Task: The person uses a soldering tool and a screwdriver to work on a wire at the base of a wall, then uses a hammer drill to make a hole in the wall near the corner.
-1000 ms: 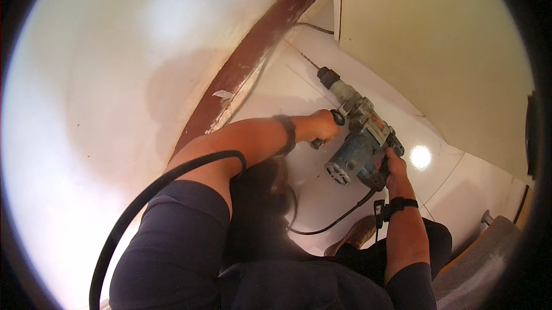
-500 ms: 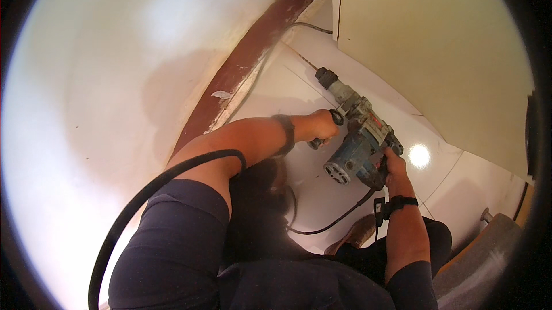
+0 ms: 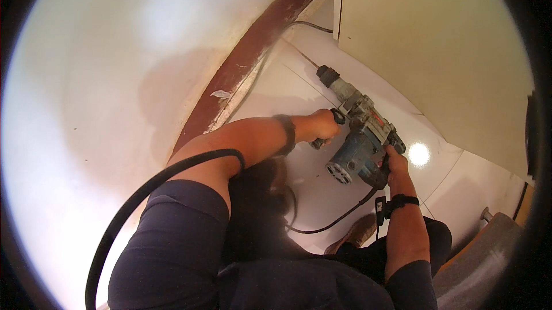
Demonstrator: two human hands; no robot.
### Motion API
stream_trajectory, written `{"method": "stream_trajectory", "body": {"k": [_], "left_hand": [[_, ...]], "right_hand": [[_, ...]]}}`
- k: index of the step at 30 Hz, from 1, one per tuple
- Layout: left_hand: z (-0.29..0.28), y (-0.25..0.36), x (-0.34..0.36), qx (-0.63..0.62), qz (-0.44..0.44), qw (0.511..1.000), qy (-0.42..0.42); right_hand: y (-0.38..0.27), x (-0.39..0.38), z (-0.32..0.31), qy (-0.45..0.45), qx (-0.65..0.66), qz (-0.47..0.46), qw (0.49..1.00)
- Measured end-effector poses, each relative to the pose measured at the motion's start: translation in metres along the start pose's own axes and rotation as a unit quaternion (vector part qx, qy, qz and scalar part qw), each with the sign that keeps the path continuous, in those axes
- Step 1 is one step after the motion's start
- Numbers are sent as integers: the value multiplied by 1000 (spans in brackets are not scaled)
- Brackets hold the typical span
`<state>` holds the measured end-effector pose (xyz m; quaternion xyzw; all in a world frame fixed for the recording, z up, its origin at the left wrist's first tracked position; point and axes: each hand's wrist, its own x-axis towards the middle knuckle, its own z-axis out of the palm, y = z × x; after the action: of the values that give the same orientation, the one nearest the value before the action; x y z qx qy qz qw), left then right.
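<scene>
A worn blue and grey rotary hammer drill (image 3: 359,143) is held over the tiled floor, its black chuck pointing to the far left. The long thin drill bit (image 3: 309,59) reaches toward the foot of the wall; I cannot tell whether its tip touches or enters anything. My left hand (image 3: 326,126) is closed around the black side handle near the front of the drill. At the back, my right hand (image 3: 397,162) wraps the rear grip, with its fingers partly hidden behind it. A black power cord (image 3: 339,224) runs from the rear grip down toward my body.
A dark red baseboard (image 3: 236,68) with chipped paint edges the white wall (image 3: 109,91) at left. Along it lies a grey cable (image 3: 259,74). A cream panel (image 3: 431,39) stands at the far right, above the white floor tiles (image 3: 276,94). A grey padded thing (image 3: 483,264) sits at lower right.
The drill has shifted very slightly to the right with both hands still on it. Otherwise my arms and the surroundings look the same.
</scene>
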<state>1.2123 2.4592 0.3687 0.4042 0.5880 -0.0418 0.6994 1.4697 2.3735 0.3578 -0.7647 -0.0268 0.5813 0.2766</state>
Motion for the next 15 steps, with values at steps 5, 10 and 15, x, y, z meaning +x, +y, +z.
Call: {"method": "stream_trajectory", "body": {"k": [5,10,15], "left_hand": [[3,7,-8,-14,-13,1000,-4],[2,1,-4,-19,-5,1000,-10],[2,2,-7,0,-1,1000,-11]], "right_hand": [[0,2,-6,-5,20,2,1000],[-1,1,-4,-2,5,-6,1000],[4,9,-7,-19,17,-14,1000]]}}
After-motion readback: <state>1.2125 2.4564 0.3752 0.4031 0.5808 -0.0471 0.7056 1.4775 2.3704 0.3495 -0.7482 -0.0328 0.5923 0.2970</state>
